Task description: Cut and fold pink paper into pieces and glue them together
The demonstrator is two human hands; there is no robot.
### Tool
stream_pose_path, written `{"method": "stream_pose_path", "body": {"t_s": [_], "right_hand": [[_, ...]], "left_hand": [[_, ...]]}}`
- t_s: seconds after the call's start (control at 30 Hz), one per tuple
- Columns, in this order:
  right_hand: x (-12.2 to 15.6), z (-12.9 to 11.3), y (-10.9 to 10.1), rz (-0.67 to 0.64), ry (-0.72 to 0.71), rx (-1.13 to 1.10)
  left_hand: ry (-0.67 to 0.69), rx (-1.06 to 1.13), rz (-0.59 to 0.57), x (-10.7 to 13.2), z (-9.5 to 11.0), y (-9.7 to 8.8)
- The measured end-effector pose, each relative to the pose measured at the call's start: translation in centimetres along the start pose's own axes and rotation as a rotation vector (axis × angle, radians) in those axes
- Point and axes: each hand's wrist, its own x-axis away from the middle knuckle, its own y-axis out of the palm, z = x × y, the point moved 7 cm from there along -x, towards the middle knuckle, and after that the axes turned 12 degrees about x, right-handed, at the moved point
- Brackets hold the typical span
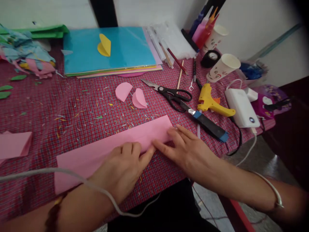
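Note:
A long folded strip of pink paper [125,135] lies slanted across the red checked tablecloth [72,106]. My left hand [123,169] rests on the strip's near edge with its knuckles bent and fingertips pressed to the paper. My right hand [187,148] lies flat on the strip's right end, fingers stretched out and apart, pressing it down. The two hands nearly touch at their fingertips.
Two pink half-circles [131,95], black scissors [169,93], a blue-tipped craft knife [207,124], a yellow glue gun [211,103] and a white power pack [241,108] lie beyond. Coloured sheets [108,51] with a yellow folded piece, paper cups [223,66] and scraps sit at the back.

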Motion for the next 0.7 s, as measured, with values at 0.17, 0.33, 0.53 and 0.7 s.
{"method": "stream_pose_path", "body": {"t_s": [0.17,0.33,0.53,0.7], "right_hand": [[0.6,-1.1,0.3,-0.039,0.020,-0.005],[1.3,-0.5,0.6,-0.018,0.064,-0.028],[3.1,0.8,1.4,-0.021,0.067,-0.089],[4.5,1.8,2.1,-0.009,0.092,-0.085]], "left_hand": [[-0.019,-0.058,0.053,0.1,0.4,0.2],[-0.021,-0.042,0.096,2.2,0.4,1.3],[-0.138,0.069,0.278,6.4,-0.1,3.3],[-0.324,0.159,0.280,9.2,-0.6,4.0]]}}
